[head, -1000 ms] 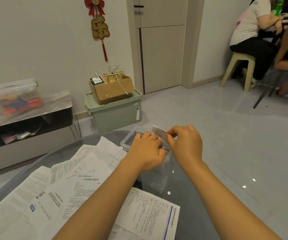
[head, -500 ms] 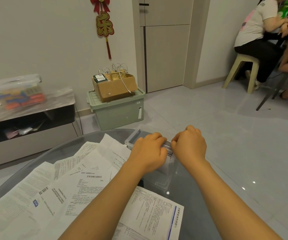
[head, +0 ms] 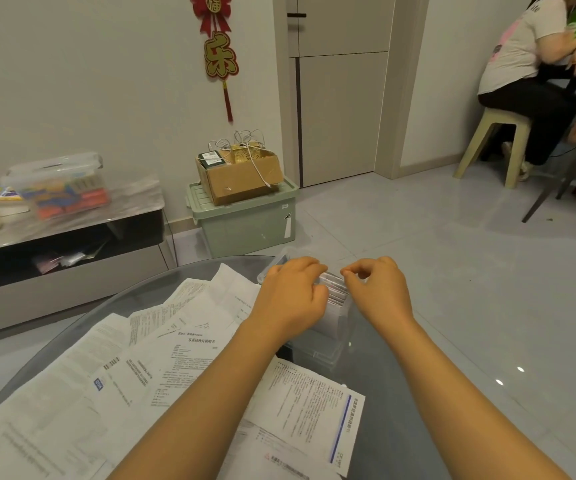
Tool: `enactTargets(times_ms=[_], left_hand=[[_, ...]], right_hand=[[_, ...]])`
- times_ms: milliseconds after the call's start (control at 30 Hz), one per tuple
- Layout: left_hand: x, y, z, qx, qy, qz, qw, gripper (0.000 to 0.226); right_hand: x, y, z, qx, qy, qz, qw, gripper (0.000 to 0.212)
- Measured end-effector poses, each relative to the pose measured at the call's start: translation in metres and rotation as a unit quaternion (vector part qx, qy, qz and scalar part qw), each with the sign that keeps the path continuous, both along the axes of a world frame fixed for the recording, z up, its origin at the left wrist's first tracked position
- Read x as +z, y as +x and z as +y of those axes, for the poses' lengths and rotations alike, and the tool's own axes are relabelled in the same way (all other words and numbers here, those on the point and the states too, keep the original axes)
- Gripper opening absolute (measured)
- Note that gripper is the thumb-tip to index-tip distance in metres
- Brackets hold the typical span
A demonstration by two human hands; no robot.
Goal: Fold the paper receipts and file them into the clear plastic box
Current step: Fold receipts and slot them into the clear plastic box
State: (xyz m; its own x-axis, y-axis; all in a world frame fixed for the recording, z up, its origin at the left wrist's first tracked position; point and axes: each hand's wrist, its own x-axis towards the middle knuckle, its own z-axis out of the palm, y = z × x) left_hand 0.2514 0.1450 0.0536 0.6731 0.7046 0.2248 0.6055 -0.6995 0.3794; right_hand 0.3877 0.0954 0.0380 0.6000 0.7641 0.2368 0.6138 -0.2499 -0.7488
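The clear plastic box [head: 332,344] stands on the round glass table [head: 397,403], just beyond my wrists. A row of folded receipts [head: 334,295] stands upright inside it. My left hand [head: 292,296] lies over the left side of the box, its curled fingers gripping the folded receipts. My right hand [head: 380,289] hovers at the right side, thumb and forefinger pinched at the receipts' top edge. Several unfolded printed sheets [head: 175,362] are spread over the table to the left, and one more sheet [head: 314,403] lies between my forearms.
Past the table on the floor sits a green storage bin [head: 245,226] with a cardboard box [head: 241,180] on top. A low cabinet [head: 65,237] runs along the left wall. At the far right a person [head: 521,74] sits on a plastic stool [head: 494,140].
One second ago my right hand held a folded receipt above the box. It has since gone down into the box among the others, and both hands stay at the row.
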Motion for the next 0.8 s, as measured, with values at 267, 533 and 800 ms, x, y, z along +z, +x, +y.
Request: enactTargets(times_ms=[267,533,800], left_hand=[[0.008,-0.049,-0.060,0.039,-0.013,-0.032,0.999,0.048],[-0.012,-0.103,-0.118,0.070,-0.074,0.012,0.995,0.038],[-0.043,-0.134,-0.137,0.066,-0.158,0.076,0.982,0.044]], right_hand=[[0.015,-0.037,-0.047,0.116,0.013,0.034,0.993,0.016],[-0.006,-0.068,-0.082,0.201,-0.066,0.050,0.976,0.017],[-0.026,-0.076,-0.096,0.297,-0.256,-0.063,0.918,0.030]])
